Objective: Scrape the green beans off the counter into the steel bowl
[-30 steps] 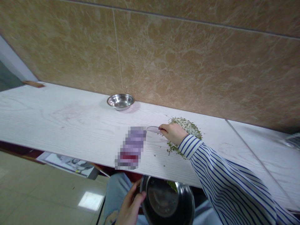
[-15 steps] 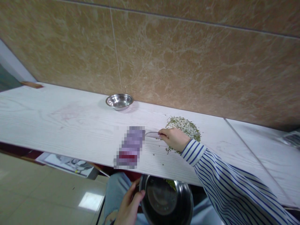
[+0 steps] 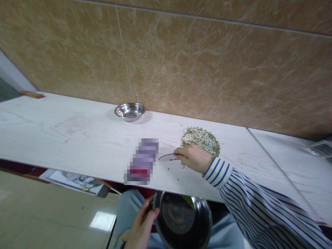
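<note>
My right hand (image 3: 194,157) pinches a thin, see-through piece with a curved edge (image 3: 167,157); its exact kind I cannot make out. It is held low at the counter, left of a scattered patch of small green grains (image 3: 201,136). My wrist and hand cover the patch's near side. My left hand (image 3: 142,223) grips the left rim of a deep metal pot (image 3: 207,221) above my lap, just under the counter's front edge. Some green grains (image 3: 188,200) cling inside the pot near its far wall.
A small steel bowl (image 3: 130,119) stands near the wall on the white counter (image 3: 85,138). A blurred-out purple rectangular thing (image 3: 144,157) lies at the counter's front. Below sits an open drawer (image 3: 75,181). At the far right is a clear-wrapped item (image 3: 321,148).
My right hand has moved slightly down, toward the counter's front edge, and the see-through piece with it has tilted. The left hand and pot keep their places; the view has shifted a little.
</note>
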Demonstrator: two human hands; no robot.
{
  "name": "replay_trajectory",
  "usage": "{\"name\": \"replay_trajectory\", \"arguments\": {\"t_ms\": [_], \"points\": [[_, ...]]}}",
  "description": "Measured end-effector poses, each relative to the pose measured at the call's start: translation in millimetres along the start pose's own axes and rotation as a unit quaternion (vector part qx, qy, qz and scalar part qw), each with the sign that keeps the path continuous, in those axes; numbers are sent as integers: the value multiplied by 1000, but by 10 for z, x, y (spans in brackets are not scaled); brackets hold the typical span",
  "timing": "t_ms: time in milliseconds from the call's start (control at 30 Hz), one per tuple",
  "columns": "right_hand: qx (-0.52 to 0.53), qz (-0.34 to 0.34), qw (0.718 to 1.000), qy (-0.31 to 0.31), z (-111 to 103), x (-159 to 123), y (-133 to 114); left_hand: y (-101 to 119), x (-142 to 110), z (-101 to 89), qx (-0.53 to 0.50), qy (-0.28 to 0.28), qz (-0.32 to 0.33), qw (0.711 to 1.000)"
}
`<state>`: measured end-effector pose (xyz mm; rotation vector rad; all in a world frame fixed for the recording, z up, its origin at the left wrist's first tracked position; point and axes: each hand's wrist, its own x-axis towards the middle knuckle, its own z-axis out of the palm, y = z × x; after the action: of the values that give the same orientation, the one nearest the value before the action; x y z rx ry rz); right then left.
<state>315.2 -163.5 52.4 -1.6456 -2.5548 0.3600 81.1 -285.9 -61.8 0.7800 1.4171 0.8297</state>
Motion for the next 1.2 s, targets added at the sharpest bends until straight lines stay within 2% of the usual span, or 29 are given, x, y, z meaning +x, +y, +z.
{"name": "replay_trajectory", "arguments": {"t_ms": [133,367,533,633,767,933,1067,1200], "points": [[9,-18,1000,-8,-7,-48,-13,-38,1,5,1,4,-8,1000],[15,-41,999,-21,-33,-129,-35,-39,25,-4,-6,-36,-8,999],[15,-64,997,-33,-57,-190,-34,-112,64,-41,2,-11,-24,1000],[19,-75,996,-38,-77,-226,-14,-165,96,-47,-4,5,-10,1000],[30,-85,996,-25,-89,-247,17,-206,122,-26,-21,-21,10,1000],[16,-77,997,-12,-53,-235,-25,-196,91,7,-19,26,1,999],[7,-81,997,-16,-18,-261,-66,-192,93,-15,-17,22,6,1000],[12,-91,996,-15,-15,-338,-64,-191,112,-43,-24,1,-26,999]]}}
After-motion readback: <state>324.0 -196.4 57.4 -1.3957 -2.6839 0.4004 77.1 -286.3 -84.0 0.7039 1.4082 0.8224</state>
